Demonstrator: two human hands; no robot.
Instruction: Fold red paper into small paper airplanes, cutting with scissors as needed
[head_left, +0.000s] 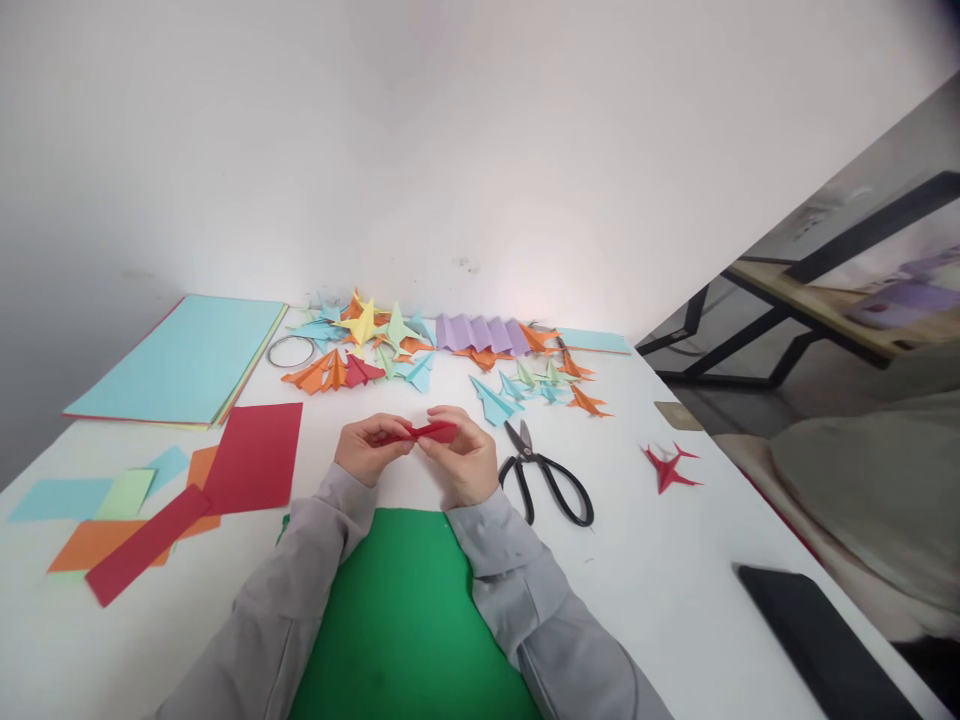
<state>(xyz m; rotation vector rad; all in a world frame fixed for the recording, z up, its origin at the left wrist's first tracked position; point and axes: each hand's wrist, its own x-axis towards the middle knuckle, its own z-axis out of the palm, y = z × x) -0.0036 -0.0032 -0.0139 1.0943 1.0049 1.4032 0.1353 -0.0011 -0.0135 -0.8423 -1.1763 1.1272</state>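
Observation:
Between my two hands is a small folded piece of red paper (439, 432), pinched at both sides above the white table. My left hand (367, 447) grips its left end, with the fingertips closed over it. On the other side, my right hand (463, 455) pinches the right part between thumb and fingers. Part of the paper is hidden behind the fingers. Black-handled scissors (530, 457) lie just right of my right hand, blades slightly apart. Beneath my forearms is a green sheet or mat (405, 620) at the table's front.
Folded paper planes (362, 322) in several colours crowd the back, beside a pleated purple paper (480, 334). A stack of coloured sheets (180, 355), a metal ring (291, 351) and red paper (255, 455) lie left. Right are a red paper plane (667, 470) and a black flat object (817, 640).

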